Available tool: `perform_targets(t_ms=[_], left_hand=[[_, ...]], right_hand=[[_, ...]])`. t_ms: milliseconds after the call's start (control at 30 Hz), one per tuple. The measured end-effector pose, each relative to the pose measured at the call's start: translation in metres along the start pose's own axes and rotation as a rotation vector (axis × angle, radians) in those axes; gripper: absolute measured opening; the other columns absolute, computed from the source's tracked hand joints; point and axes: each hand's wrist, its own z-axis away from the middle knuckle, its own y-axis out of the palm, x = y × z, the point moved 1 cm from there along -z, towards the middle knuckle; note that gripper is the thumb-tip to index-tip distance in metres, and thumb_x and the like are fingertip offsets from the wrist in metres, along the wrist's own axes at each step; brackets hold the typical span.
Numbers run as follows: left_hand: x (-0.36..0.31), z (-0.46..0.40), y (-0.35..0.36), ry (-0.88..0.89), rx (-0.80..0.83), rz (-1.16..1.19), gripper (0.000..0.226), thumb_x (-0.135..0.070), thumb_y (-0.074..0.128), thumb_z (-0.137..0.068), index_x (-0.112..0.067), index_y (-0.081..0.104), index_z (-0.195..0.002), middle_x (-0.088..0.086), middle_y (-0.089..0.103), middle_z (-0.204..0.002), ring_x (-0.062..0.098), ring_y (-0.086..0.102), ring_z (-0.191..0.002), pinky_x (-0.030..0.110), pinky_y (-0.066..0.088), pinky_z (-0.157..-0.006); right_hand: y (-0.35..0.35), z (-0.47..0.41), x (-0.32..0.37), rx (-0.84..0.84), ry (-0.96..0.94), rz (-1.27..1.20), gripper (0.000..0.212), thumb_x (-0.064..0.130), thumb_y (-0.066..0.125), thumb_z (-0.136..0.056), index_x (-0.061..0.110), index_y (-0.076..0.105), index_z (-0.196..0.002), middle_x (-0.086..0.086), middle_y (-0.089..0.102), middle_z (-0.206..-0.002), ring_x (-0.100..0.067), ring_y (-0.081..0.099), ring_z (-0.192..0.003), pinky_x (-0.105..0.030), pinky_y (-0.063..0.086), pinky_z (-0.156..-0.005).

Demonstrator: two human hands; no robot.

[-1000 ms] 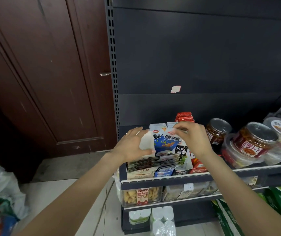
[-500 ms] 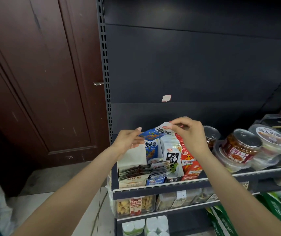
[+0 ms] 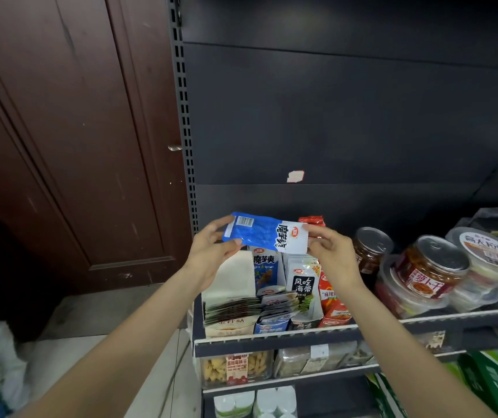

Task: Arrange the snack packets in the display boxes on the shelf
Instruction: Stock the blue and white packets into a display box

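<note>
A blue and white snack packet [image 3: 264, 232] is held flat and sideways above the display boxes. My left hand [image 3: 211, 251] pinches its blue barcode end, my right hand [image 3: 330, 254] pinches its white end. Below stand several open display boxes on the shelf [image 3: 274, 334]: a cream box [image 3: 231, 303] with dark packets, a blue box [image 3: 267, 271], a grey-white seaweed box [image 3: 303, 285] and a red box [image 3: 332, 303]. Loose packets lie fanned across the box fronts.
Jars with red labels [image 3: 428, 270] and lidded tubs [image 3: 488, 251] fill the shelf to the right. A dark back panel rises behind. A brown wooden door [image 3: 70, 140] stands at left. Lower shelves hold snack tubs [image 3: 237, 365]. A bag lies on the floor at lower left.
Both hands have lifted the blue and white packet out of the boxes and turned it flat, barcode side showing. A second ago they were down among the boxes.
</note>
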Motion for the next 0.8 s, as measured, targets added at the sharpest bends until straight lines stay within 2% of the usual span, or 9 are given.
perform_targets(t_ms=[67, 167, 233, 333, 467, 533, 600, 700, 800], left_hand=[[0.005, 0.002, -0.002, 0.07, 0.026, -0.12, 0.057, 0.007, 0.063, -0.084, -0.025, 0.051, -0.13, 0.01, 0.064, -0.11, 0.018, 0.061, -0.104, 0.017, 0.052, -0.08], [0.009, 0.003, -0.004, 0.157, 0.015, -0.244, 0.068, 0.005, 0.064, -0.084, -0.028, 0.041, -0.138, 0.003, 0.063, -0.106, 0.011, 0.056, -0.102, 0.008, 0.049, -0.072], [0.011, 0.001, -0.006, 0.2, 0.009, -0.33, 0.071, 0.0, 0.067, -0.083, -0.03, 0.038, -0.141, 0.003, 0.062, -0.103, 0.013, 0.057, -0.101, 0.013, 0.05, -0.076], [0.014, -0.002, -0.011, 0.253, -0.007, -0.498, 0.074, -0.007, 0.071, -0.082, -0.031, 0.036, -0.142, 0.003, 0.062, -0.098, 0.013, 0.059, -0.09, 0.023, 0.05, -0.084], [0.015, -0.007, -0.011, 0.274, -0.017, -0.557, 0.075, -0.01, 0.072, -0.081, -0.029, 0.035, -0.143, -0.001, 0.062, -0.093, 0.008, 0.057, -0.08, 0.017, 0.047, -0.075], [0.015, -0.009, -0.01, 0.272, -0.013, -0.557, 0.075, -0.011, 0.072, -0.081, -0.027, 0.035, -0.144, -0.003, 0.061, -0.092, 0.007, 0.057, -0.077, 0.015, 0.047, -0.072], [0.016, -0.01, -0.011, 0.249, -0.003, -0.558, 0.074, -0.013, 0.072, -0.081, -0.027, 0.034, -0.144, -0.003, 0.062, -0.091, 0.006, 0.056, -0.076, 0.012, 0.046, -0.071], [0.016, -0.012, -0.011, 0.208, 0.048, -0.643, 0.071, -0.021, 0.071, -0.082, -0.027, 0.035, -0.143, -0.004, 0.06, -0.089, 0.006, 0.055, -0.079, 0.017, 0.044, -0.077], [0.02, -0.013, -0.011, 0.218, 0.085, -0.816, 0.067, -0.028, 0.072, -0.082, -0.024, 0.04, -0.141, -0.004, 0.057, -0.099, 0.008, 0.054, -0.091, 0.021, 0.042, -0.083]], right_hand=[[0.001, 0.0, -0.001, 0.008, 0.056, -0.129, 0.035, -0.002, 0.051, -0.091, 0.015, 0.063, -0.119, -0.001, 0.066, -0.112, -0.008, 0.063, -0.098, -0.018, 0.055, -0.074], [-0.001, 0.002, 0.001, 0.05, 0.115, -0.269, 0.034, 0.001, 0.048, -0.094, 0.02, 0.062, -0.118, 0.006, 0.065, -0.108, -0.003, 0.063, -0.095, -0.016, 0.055, -0.071], [-0.002, 0.002, 0.0, 0.094, 0.059, -0.21, 0.042, -0.002, 0.055, -0.089, 0.024, 0.058, -0.122, 0.012, 0.064, -0.105, 0.001, 0.063, -0.09, -0.012, 0.052, -0.067], [-0.002, -0.001, -0.003, 0.135, 0.042, -0.129, 0.056, -0.006, 0.062, -0.084, 0.024, 0.053, -0.13, 0.005, 0.065, -0.112, -0.007, 0.062, -0.098, -0.017, 0.054, -0.074], [-0.002, -0.005, 0.0, 0.135, 0.043, -0.138, 0.058, -0.007, 0.061, -0.084, 0.024, 0.051, -0.132, 0.004, 0.066, -0.11, -0.008, 0.062, -0.1, -0.027, 0.055, -0.083], [-0.003, -0.006, 0.002, 0.143, 0.032, -0.13, 0.056, -0.005, 0.061, -0.084, 0.025, 0.052, -0.131, 0.011, 0.065, -0.105, -0.001, 0.062, -0.094, -0.022, 0.055, -0.079], [-0.005, -0.008, 0.006, 0.135, 0.015, -0.115, 0.05, -0.003, 0.063, -0.083, 0.024, 0.057, -0.125, 0.008, 0.065, -0.107, -0.001, 0.062, -0.093, -0.018, 0.055, -0.075], [-0.012, -0.013, 0.013, 0.113, -0.012, -0.053, 0.033, 0.0, 0.066, -0.082, 0.024, 0.067, -0.105, -0.004, 0.069, -0.105, -0.009, 0.065, -0.092, -0.028, 0.057, -0.078], [-0.018, -0.02, 0.021, 0.074, -0.067, 0.09, 0.023, 0.005, 0.068, -0.082, 0.021, 0.071, -0.099, -0.004, 0.07, -0.1, -0.012, 0.067, -0.09, -0.036, 0.058, -0.078]])
